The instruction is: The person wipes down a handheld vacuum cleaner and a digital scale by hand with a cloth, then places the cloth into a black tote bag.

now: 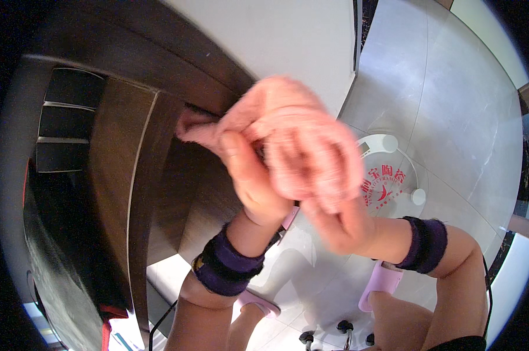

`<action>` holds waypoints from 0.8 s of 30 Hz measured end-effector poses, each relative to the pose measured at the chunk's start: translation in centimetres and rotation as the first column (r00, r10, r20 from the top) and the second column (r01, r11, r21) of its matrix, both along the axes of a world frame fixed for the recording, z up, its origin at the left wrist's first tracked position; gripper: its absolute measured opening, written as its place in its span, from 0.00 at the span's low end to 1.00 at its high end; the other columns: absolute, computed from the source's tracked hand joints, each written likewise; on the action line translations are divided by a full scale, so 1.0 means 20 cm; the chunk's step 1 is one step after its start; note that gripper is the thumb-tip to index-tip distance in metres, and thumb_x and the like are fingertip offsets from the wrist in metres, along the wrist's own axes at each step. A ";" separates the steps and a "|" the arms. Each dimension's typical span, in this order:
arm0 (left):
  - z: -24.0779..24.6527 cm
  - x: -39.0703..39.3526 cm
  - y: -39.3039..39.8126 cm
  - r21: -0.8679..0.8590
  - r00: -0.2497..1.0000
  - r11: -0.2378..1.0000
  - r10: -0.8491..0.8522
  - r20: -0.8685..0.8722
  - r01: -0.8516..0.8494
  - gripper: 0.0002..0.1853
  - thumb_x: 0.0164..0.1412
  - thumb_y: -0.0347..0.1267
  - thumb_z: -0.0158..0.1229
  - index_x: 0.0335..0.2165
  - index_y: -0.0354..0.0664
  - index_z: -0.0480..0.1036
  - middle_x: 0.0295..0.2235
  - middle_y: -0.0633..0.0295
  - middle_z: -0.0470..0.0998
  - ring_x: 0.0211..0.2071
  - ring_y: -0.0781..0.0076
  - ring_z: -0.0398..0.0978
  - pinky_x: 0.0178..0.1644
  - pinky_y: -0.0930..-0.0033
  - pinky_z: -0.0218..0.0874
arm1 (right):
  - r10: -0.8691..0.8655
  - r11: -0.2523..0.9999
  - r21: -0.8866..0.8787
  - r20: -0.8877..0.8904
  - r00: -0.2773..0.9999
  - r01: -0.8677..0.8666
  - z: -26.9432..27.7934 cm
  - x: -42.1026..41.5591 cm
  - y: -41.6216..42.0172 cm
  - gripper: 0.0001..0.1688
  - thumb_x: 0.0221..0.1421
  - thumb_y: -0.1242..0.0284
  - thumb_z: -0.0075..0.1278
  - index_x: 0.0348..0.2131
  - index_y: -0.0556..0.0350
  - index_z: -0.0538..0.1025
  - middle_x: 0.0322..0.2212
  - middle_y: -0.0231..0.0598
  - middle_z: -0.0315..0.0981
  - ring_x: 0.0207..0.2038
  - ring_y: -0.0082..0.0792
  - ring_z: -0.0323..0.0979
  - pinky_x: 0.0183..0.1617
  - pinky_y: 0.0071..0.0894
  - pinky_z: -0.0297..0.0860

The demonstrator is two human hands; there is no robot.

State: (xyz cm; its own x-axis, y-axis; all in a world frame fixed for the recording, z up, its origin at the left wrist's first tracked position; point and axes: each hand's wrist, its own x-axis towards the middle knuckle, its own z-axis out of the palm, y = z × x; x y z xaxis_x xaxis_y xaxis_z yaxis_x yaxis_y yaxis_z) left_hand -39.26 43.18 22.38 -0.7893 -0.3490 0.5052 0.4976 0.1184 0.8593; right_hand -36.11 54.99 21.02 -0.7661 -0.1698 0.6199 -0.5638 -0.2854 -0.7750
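Note:
A bunched pink cloth (291, 118), fuzzy like a towel, is held up between my two hands in the middle of the view. My left hand (253, 182) grips it from the left, thumb lying along the near side. From below right, my right hand (343, 228) holds the gathered folds; its fingers are blurred and partly covered by the fabric. One loose end of the cloth sticks out to the left, in front of dark wooden furniture (194, 184). A dark purple and black band circles each wrist.
On the grey tile floor (457, 131) at right lies a round glass scale (384, 143) with red writing. Pink slippers (382, 281) are on my feet, near black casters (345, 325). A white panel (282, 35) adjoins the dark furniture. Black mesh with red trim (62, 263) shows at lower left.

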 end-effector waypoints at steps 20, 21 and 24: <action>-0.76 -0.28 -0.70 0.008 0.938 0.996 0.084 0.335 -0.092 0.28 0.69 0.51 0.35 0.53 0.40 0.60 0.51 0.53 0.65 0.52 0.62 0.63 0.58 0.62 0.54 | 0.126 0.789 0.508 0.419 0.899 -0.347 -0.46 -0.25 -0.43 0.22 0.65 0.61 0.38 0.52 0.54 0.70 0.42 0.58 0.73 0.44 0.59 0.70 0.49 0.45 0.68; -0.84 -0.27 -0.70 0.004 0.927 0.996 0.076 0.367 -0.084 0.28 0.69 0.51 0.35 0.53 0.40 0.60 0.51 0.53 0.65 0.52 0.62 0.63 0.59 0.62 0.53 | 0.110 0.762 0.537 0.443 0.890 -0.362 -0.54 -0.25 -0.44 0.22 0.65 0.61 0.38 0.51 0.53 0.70 0.42 0.57 0.73 0.45 0.58 0.70 0.49 0.45 0.68; -1.04 -0.21 -0.65 0.015 0.901 1.000 0.008 0.433 -0.016 0.29 0.69 0.52 0.35 0.54 0.41 0.60 0.52 0.53 0.64 0.53 0.61 0.62 0.60 0.61 0.53 | 0.071 0.741 0.557 0.492 0.868 -0.377 -0.73 -0.22 -0.42 0.20 0.64 0.63 0.40 0.51 0.53 0.71 0.42 0.55 0.74 0.45 0.55 0.72 0.50 0.43 0.68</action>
State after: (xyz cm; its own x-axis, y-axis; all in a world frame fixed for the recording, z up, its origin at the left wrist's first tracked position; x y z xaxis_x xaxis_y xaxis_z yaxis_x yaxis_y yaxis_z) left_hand -43.42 30.25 1.62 -0.9244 -0.3657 0.1080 0.0744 0.1048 0.9917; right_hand -40.54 46.64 6.46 -0.8021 -0.5944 -0.0568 -0.1298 0.2665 -0.9550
